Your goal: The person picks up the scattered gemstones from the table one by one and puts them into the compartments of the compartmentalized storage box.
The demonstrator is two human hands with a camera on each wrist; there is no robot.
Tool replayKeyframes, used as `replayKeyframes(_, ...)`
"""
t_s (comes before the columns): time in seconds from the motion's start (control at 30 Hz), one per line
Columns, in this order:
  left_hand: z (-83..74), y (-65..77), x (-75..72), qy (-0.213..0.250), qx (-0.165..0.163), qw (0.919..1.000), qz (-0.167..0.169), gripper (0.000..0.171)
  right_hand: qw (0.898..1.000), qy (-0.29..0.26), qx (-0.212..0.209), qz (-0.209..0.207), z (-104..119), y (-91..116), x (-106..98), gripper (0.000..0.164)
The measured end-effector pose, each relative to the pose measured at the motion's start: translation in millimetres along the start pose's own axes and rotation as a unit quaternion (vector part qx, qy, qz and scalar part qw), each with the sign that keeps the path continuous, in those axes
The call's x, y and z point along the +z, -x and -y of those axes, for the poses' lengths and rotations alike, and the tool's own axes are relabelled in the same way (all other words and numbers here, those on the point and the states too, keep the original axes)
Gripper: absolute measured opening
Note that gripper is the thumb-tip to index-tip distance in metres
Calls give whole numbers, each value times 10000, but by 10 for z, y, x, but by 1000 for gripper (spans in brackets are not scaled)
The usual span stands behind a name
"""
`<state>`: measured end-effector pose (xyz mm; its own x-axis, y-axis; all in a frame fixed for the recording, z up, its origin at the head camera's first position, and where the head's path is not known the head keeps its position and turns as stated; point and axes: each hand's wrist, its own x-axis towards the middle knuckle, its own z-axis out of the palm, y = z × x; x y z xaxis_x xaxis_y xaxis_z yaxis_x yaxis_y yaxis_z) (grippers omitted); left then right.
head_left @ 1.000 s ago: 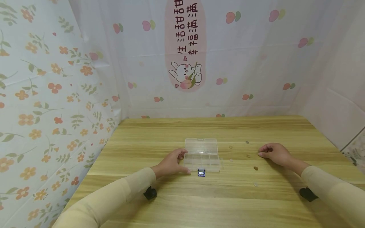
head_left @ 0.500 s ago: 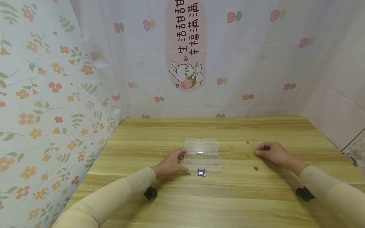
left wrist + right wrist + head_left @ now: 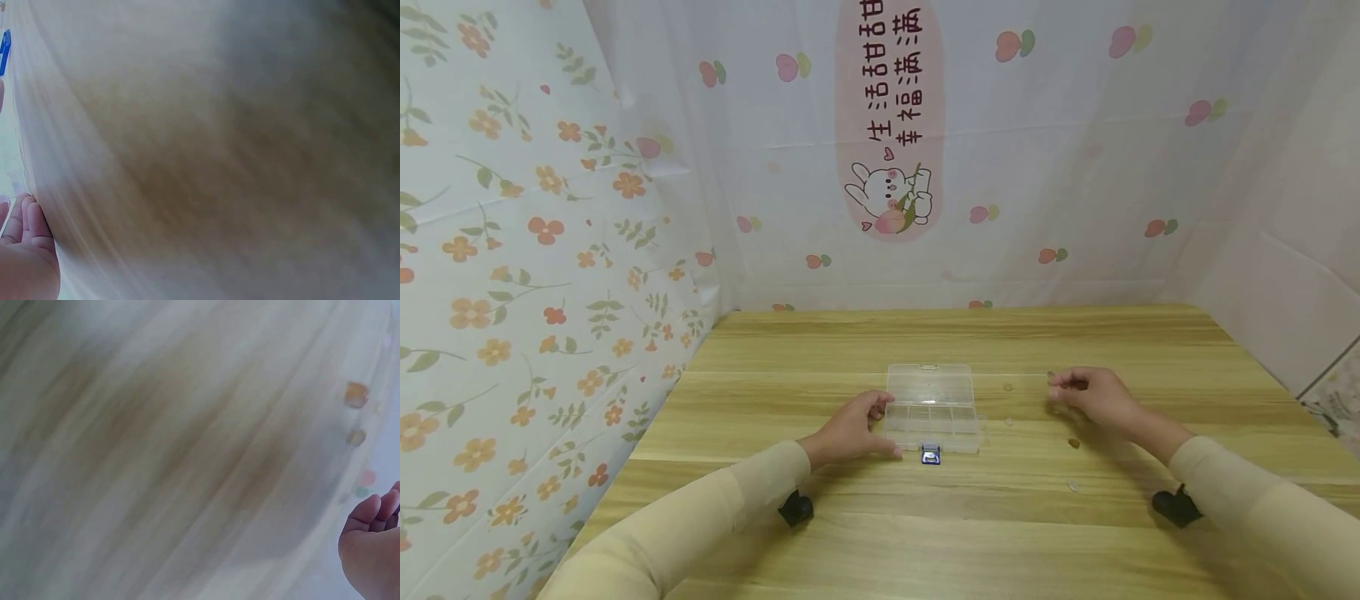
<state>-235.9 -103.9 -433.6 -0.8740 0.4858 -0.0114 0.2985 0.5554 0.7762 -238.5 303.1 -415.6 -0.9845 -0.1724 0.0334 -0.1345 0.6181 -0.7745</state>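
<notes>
A clear plastic compartment box (image 3: 929,427) lies on the table with its lid (image 3: 929,383) folded back. A blue clasp (image 3: 930,454) sits at its front edge. My left hand (image 3: 853,427) rests against the box's left end, fingers at the back corner and thumb at the front. My right hand (image 3: 1097,396) is over the table right of the box, thumb and fingers curled close together. Whether a small stone is between its fingertips is too small to tell. Near it lie an amber stone (image 3: 1073,443), a pale piece (image 3: 1072,486) and a greyish stone partly hidden at the fingertips.
Two more small pale stones lie between box and right hand, a tan stone (image 3: 1007,387) and a clear stone (image 3: 1009,422). The wooden table (image 3: 820,350) meets a printed curtain (image 3: 1045,167) at the back and a floral cloth (image 3: 550,275) at the left.
My right hand has moved left, slightly away from me, now covering where a small tan stone showed. My left hand and the box have stayed in place.
</notes>
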Motion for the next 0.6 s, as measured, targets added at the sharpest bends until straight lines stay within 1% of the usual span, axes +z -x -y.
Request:
replayKeyframes(0.17,1,3,4,-11,8,10000,-7,80,9998,-188,-15,61,144,6,48,35)
replayKeyframes(0.33,-4,12,1,-46,7,10000,-19,80,9987,-475,155,135,215,-9,123,36)
replayKeyframes(0.6,-1,1,8,-116,-57,9999,-47,81,9983,-520,63,242,281,-37,261,29)
